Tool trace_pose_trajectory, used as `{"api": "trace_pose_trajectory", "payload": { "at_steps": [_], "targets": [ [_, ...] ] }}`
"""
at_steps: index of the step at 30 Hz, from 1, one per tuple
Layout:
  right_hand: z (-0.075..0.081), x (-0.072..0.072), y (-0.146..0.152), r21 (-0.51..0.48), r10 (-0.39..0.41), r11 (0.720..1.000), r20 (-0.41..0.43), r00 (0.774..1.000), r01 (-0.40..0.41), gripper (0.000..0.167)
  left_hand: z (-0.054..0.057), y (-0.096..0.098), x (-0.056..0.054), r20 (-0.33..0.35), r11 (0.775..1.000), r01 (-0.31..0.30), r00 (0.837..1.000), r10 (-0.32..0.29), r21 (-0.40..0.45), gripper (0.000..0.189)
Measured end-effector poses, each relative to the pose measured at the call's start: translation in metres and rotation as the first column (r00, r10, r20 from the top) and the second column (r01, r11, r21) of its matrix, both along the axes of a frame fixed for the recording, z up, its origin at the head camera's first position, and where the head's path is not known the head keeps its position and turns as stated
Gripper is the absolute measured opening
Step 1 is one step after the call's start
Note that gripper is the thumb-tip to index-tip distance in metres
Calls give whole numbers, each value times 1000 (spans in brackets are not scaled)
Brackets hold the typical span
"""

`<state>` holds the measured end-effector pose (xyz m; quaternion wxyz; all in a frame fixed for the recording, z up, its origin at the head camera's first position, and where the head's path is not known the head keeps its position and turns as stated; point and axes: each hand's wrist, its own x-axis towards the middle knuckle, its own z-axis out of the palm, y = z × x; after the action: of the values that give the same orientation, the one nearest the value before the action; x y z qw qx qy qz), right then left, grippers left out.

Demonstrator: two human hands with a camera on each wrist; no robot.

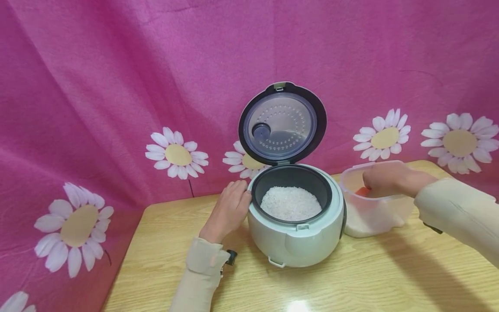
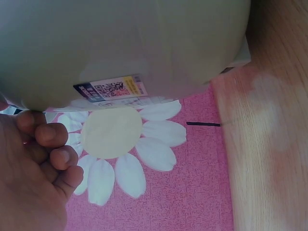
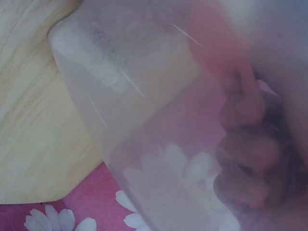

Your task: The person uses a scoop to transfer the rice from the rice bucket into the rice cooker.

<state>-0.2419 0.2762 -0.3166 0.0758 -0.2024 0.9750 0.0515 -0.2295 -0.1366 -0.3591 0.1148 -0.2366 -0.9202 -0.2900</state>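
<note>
A pale green rice cooker stands with its lid raised and white rice in its dark inner pot. My left hand rests against the left side of its rim. In the left wrist view, the fingers are loosely curled beside the cooker wall. To the right, my right hand reaches inside a translucent plastic container and grips a red scoop. Seen through the cloudy wall in the right wrist view, the curled fingers and the red scoop look blurred.
White grains lie at the bottom of the container, which stands close beside the cooker. Behind the wooden table hangs a pink cloth with large white flowers. The table's left edge shows.
</note>
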Motion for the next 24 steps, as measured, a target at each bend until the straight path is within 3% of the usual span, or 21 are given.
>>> {"api": "trace_pose_trajectory", "payload": {
  "at_steps": [13, 24],
  "targets": [
    [-9, -2, 6, -64, 39, 997, -37, 999, -41, 33, -1, 0, -1, -3, 1000, 3, 1000, -3, 1, 20],
    [-3, -4, 0, -112, 94, 990, 79, 992, -85, 29, 0, 0, 1, -9, 1000, 4, 1000, -4, -8, 20]
  ]
}}
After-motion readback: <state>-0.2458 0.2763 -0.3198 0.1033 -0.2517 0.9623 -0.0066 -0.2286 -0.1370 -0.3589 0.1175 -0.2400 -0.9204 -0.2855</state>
